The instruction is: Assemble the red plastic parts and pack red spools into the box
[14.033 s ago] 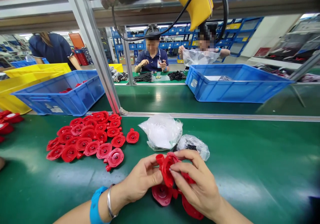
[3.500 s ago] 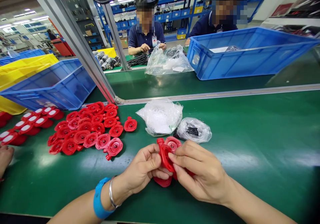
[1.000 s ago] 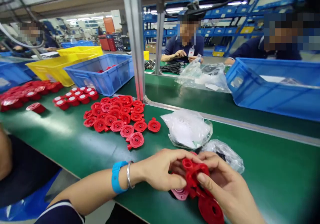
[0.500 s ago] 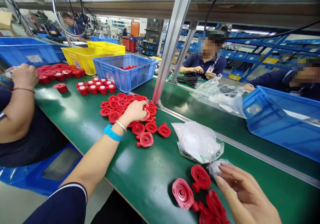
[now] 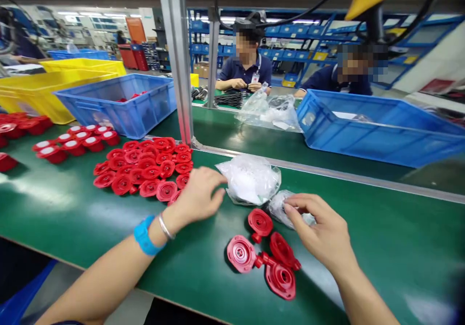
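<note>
My left hand (image 5: 201, 192) hovers above the table just left of a large clear bag (image 5: 252, 179) of whitish contents. Its thumb and fingers are apart with nothing between them. My right hand (image 5: 323, 228) is at a smaller clear bag (image 5: 281, 208), thumb and forefinger tips pinched close together at its side. Whatever lies between those tips is too small to make out. Below the bags lie several red round plastic housings with a short side spout, one of them a face-up housing (image 5: 240, 253). A larger cluster of red housings (image 5: 147, 170) spreads left of my left hand.
Red parts with white tops (image 5: 74, 146) stand farther left, near a blue bin (image 5: 119, 107) and a yellow bin (image 5: 39, 92). A metal post (image 5: 178, 63) rises at the table's back edge. Beyond it are another blue bin (image 5: 363, 131) and two co-workers.
My left hand has left the red cluster and moved right, towards the large bag, its fingers now apart. The right fingertips have drawn closer together at the small bag. The view has turned right.
</note>
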A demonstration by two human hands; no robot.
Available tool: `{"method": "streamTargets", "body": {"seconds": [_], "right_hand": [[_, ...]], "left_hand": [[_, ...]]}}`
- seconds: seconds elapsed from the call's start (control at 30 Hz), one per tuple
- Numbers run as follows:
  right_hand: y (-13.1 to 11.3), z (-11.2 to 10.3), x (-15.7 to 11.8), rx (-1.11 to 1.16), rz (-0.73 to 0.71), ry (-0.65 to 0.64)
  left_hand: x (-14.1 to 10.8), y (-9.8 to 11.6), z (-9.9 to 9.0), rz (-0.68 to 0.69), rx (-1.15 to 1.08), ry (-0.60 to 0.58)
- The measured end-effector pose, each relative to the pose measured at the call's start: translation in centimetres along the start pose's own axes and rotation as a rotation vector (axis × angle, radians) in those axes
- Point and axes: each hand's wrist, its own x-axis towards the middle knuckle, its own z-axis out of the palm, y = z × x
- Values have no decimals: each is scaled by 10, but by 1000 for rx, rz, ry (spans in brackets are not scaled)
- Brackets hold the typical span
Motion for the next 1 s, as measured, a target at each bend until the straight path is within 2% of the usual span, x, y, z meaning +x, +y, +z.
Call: {"method": "streamTargets", "body": {"seconds": [0.07, 0.13, 0.2, 0.3, 0.4, 0.5, 0.63, 0.77, 1.0], "right_hand": [[15, -2, 2, -68, 54, -19], [31, -2, 4, -178, 99, -83], [45, 1, 5, -306, 118, -198], [54, 7, 7, -432, 112, -429], [52, 13, 10, -454, 135, -546], [49, 15, 11, -430, 165, -561], [49, 15, 9, -416, 170, -525], [50, 11, 9, -374, 207, -432], [45, 3, 11, -315, 295, -341]], "left_hand": [[-9, 24, 19, 137, -131, -148], [-17, 36, 33, 194, -215, -244], [-20, 39, 41, 189, -253, -255], [-11, 35, 46, 152, -226, -205], [15, 33, 51, 135, -3, -234], [49, 32, 60, 117, 216, -313], [78, 30, 73, 73, 309, -375], [80, 32, 77, 49, 327, -378], [73, 32, 63, -6, 170, -278]]}}
